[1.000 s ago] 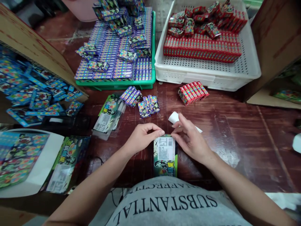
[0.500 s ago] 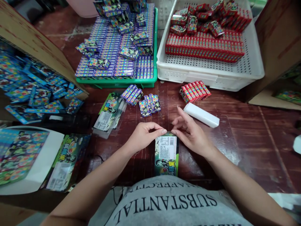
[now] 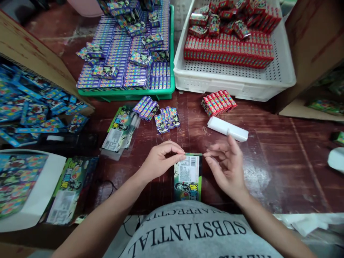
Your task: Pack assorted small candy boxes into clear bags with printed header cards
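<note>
A flat printed packet [image 3: 187, 179] in green and black, with a white barcode label, lies on the table edge close to my body. My left hand [image 3: 161, 159] pinches its top left corner between thumb and fingers. Just off the top right corner is my right hand [image 3: 227, 166], its thumb and fingers apart with nothing held. Beyond the hands lie a small group of purple candy boxes [image 3: 167, 119] and another purple group [image 3: 146, 108]. A row of red candy boxes [image 3: 219, 103] and a white folded strip [image 3: 228, 129] are farther right.
A green crate [image 3: 126, 94] of purple boxes and a white perforated basket [image 3: 233, 84] of red boxes stand at the back. More printed packets [image 3: 118, 130] lie left. Cardboard cartons [image 3: 40, 50] flank both sides; a white tray [image 3: 51, 179] sits front left.
My right hand has come away from the packet's top right corner and moved slightly right and down, its fingers spreading. My left hand still pinches the other corner.
</note>
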Demonstrator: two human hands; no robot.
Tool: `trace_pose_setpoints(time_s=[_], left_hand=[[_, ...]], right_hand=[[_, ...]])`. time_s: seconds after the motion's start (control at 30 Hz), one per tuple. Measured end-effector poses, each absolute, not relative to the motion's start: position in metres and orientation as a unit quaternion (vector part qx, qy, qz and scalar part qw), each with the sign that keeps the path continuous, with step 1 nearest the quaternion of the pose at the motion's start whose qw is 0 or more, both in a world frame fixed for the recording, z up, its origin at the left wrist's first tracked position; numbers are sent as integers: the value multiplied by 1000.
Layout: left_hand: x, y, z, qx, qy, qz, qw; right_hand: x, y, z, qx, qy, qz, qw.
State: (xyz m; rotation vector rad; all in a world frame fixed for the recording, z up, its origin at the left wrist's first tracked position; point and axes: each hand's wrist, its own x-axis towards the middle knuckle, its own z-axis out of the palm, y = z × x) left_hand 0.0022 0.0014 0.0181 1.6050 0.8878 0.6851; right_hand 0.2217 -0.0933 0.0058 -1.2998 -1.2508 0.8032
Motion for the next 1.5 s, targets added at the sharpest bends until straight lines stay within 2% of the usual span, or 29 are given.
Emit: trace_pose_setpoints(time_s=[0.13, 0.37, 0.83, 1.03, 1.2, 1.37, 1.5], left_hand=[[1, -1, 22, 682, 372, 290, 559], [-1, -7, 26, 666, 380, 292, 572], [-2, -11, 25, 656, 379, 307, 576], [-3, -10, 26, 656, 391, 297, 573], [-5, -10, 27, 669, 398, 300, 552], [-4, -7, 35, 702, 374, 277, 539], [-4, -5, 39, 720, 354, 265, 534]], right_hand=[[219, -98, 4, -545, -569, 312, 530], [235, -91, 17, -491, -539, 419, 541], [216, -99, 20, -536, -507, 330, 589], [209, -108, 11, -546, -523, 318, 572], [199, -122, 13, -549, -514, 360, 552], [203, -105, 19, -541, -453, 397, 587], [207, -91, 16, -526, -471, 394, 588]])
